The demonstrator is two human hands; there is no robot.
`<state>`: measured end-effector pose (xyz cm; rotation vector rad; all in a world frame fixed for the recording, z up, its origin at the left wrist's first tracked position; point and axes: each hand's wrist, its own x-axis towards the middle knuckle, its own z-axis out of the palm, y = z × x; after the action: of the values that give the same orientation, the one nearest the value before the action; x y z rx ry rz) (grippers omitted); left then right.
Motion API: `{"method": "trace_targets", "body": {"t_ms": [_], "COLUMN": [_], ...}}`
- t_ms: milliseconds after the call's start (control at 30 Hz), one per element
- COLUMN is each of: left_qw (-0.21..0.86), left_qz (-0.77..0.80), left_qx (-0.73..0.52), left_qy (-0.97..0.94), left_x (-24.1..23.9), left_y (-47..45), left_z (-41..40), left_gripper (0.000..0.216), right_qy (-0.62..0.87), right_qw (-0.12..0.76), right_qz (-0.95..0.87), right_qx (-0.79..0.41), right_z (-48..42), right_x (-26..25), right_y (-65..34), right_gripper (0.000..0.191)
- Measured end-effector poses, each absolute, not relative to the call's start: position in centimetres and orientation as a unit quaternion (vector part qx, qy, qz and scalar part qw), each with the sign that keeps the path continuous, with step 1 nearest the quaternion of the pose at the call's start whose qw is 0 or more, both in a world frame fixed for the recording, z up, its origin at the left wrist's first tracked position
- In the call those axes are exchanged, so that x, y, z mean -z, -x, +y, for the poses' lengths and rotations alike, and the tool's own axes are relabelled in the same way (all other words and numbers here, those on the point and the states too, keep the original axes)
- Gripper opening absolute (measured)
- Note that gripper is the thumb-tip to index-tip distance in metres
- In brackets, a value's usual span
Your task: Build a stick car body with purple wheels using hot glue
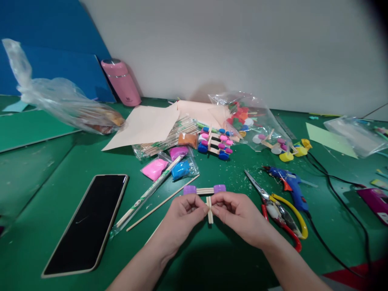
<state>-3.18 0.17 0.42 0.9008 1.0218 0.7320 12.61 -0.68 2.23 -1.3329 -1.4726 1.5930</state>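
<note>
Between the fingertips of my left hand [191,208] and my right hand [233,208] stand short wooden sticks [210,214], side by side and roughly upright. Both hands are closed in a pinch on them from either side. Just beyond, on the green table, lies a small bar of sticks [205,190] with a purple clay lump [189,189] at one end and a second purple lump [220,188] at the other. A long thin stick [163,202] lies slanting to the left of my left hand.
At left are a phone [86,222] and wrapped chopsticks [148,194]. Clay packets [154,168] and finished clay-and-stick pieces [214,143] sit further back. Scissors [257,186], red-and-yellow-handled pliers [292,234] and a blue glue gun [289,184] with a black cord lie at right. A pink flask [121,83] stands behind.
</note>
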Motion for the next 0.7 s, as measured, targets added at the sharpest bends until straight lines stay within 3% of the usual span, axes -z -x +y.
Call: {"method": "trace_targets", "body": {"t_ms": [700], "left_qw": [0.720], "left_qz": [0.459], "left_qx": [-0.331], "left_qy": [-0.402], "left_x": [-0.25], "left_y": [3.18], "left_z": [0.12], "left_gripper": [0.017], "right_qy": [0.498], "right_qw": [0.295], "right_qz": [-0.549], "right_qx": [-0.604], "right_z": [-0.75], "right_x": [-2.13], "right_y": [-12.65], "right_gripper": [0.010]}}
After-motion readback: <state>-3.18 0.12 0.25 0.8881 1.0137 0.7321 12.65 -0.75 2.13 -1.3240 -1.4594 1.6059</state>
